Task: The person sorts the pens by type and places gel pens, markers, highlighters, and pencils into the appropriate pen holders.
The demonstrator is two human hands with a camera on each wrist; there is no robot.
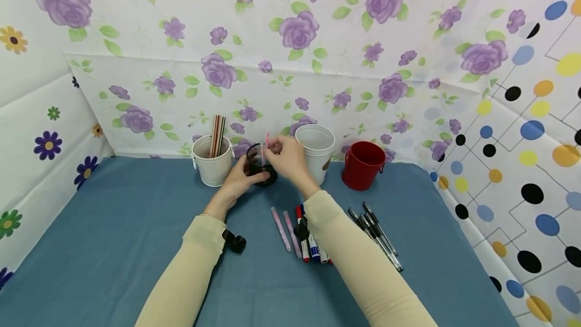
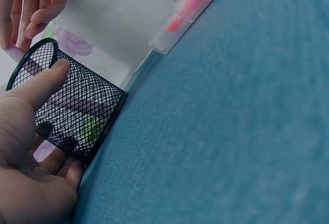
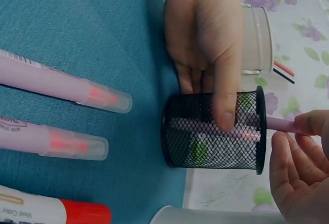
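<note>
My left hand [image 1: 236, 181] grips a black mesh pen cup [image 3: 205, 131], thumb on the near side and fingers around the far side. The cup stands upright on the blue cloth. Over its rim, my right hand [image 1: 287, 158] pinches the upper end of a pale purple highlighter [image 3: 280, 125] between thumb and fingers. The highlighter's lower part reaches into the cup. Purple and pink show through the mesh; I cannot tell if a second highlighter is inside. Two more highlighters [image 1: 281, 229] with clear caps and pink tips lie on the cloth nearer me.
Left of the mesh cup stands a cream bucket [image 1: 211, 165] with striped sticks [image 1: 218, 138]. To the right are a tall white cup [image 1: 315, 140] and a red bucket [image 1: 360, 170]. Markers [image 1: 303, 243] and several black pens [image 1: 379, 236] lie in front, partly under my right forearm.
</note>
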